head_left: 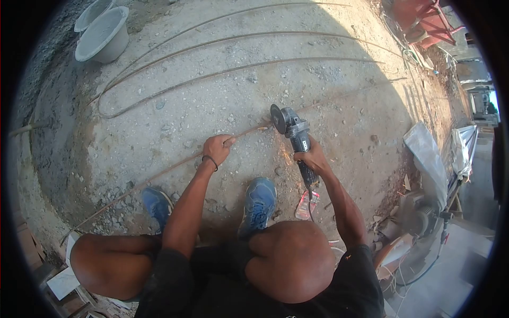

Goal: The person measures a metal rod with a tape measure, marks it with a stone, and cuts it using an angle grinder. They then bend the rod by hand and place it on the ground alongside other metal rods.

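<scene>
From where I stand, the left hand [216, 150] is closed around a steel rod [180, 162], which lies slantwise just in front of the feet. The right hand [313, 157] is wrapped around the body of an angle grinder [301, 144], its cutting disc [277, 117] right at the rod; whether the edge bites, I cannot tell.

Orange sparks [289, 156] spray back toward bare legs and could burn skin or sting the knees. With just one hand pinning the rod, it could roll or twist, pinch the disc, and make the grinder kick. The left hand, ungloved, is near enough to be caught if it slips. The power cord [310, 208] trails close to the right leg and could snag.

Counting up: one grinder, one disc, one held rod, two blue sneakers [260, 204], one red packet [306, 205], two basins [105, 40]. Three long curved strands of bar [249, 35] lie beyond; how many separate pieces, I can't say.
</scene>
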`<state>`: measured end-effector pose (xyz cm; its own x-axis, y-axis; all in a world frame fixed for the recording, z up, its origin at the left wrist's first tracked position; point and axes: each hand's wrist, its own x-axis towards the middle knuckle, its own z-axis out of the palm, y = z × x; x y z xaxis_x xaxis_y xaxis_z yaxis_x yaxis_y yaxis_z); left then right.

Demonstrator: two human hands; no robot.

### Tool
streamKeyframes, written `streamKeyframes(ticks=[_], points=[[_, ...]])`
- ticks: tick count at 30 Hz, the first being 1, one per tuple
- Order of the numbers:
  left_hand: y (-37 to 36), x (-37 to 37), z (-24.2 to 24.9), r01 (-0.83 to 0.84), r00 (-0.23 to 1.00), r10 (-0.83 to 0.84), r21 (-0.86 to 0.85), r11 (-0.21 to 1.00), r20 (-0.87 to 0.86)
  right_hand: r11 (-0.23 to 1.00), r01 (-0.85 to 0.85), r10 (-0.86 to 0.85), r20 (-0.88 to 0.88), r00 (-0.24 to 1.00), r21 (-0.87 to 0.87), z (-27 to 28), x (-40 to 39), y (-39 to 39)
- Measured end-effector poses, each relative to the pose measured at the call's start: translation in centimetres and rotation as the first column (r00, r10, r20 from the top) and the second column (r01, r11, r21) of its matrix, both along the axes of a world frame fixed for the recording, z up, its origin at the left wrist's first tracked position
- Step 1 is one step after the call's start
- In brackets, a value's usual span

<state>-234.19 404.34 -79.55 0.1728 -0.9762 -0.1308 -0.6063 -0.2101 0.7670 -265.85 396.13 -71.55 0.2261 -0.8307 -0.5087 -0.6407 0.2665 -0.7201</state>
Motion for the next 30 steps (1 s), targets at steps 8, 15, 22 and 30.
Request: streamKeyframes(ticks=[8,15,22,30], points=[[0.0,0.0,-0.3,-0.004,1.000,0.004,-0.013,1.000,0.016,0.999,0.012,-0.011,0.020,1.000,-0.035,0.4,0.2,0.2],[0.0,0.0,-0.2,-0.007,1.000,0.007,-0.004,1.000,0.014,1.000,-0.010,0.010,0.000,1.000,0.006,0.2,-0.2,0.2],[-0.1,0.0,0.1,0.001,1.000,-0.001,0.027,1.000,0.012,1.000,-0.029,0.029,-0.013,0.999,-0.003,-0.4,-0.7,-0.2],[-0.1,0.0,0.1,-0.009,1.000,0.009,0.019,1.000,-0.005,1.000,-0.013,0.013,-0.014,1.000,0.017,-0.2,-0.2,-0.6]])
